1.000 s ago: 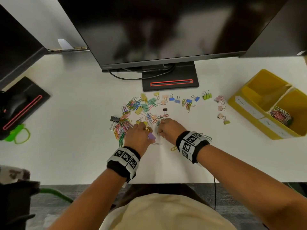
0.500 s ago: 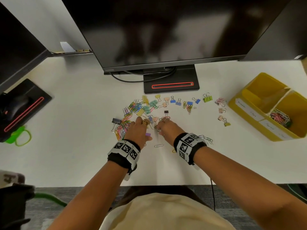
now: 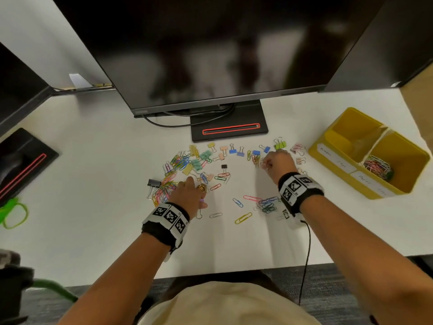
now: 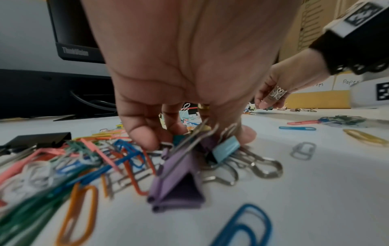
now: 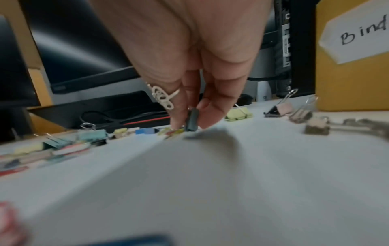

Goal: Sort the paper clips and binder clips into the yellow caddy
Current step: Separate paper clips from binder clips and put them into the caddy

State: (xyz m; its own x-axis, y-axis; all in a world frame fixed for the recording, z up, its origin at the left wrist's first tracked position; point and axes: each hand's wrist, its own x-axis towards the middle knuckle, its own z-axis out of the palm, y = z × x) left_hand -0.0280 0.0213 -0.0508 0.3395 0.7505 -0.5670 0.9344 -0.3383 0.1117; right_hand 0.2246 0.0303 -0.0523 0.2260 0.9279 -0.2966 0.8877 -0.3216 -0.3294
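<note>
A few loose paper clips (image 3: 243, 217) are scattered nearest on the tabletop (image 3: 93, 184). Binder clips (image 4: 185, 168) are gripped by the left hand (image 3: 191, 195); further out, a small dark clip (image 5: 192, 120) is pinched by the right hand (image 3: 277, 161). The yellow caddy (image 3: 337, 160) is parked far right, paper clips in one compartment.

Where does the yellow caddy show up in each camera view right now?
Head: the yellow caddy stands at the right edge of the desk, paper clips in its nearer compartment.
Left wrist: only a strip of its labelled front wall shows at mid right, behind the right hand.
Right wrist: its front wall fills the upper right corner, with a label starting "Bind".
Shared landmark: the white handwritten labels on that wall.
</note>
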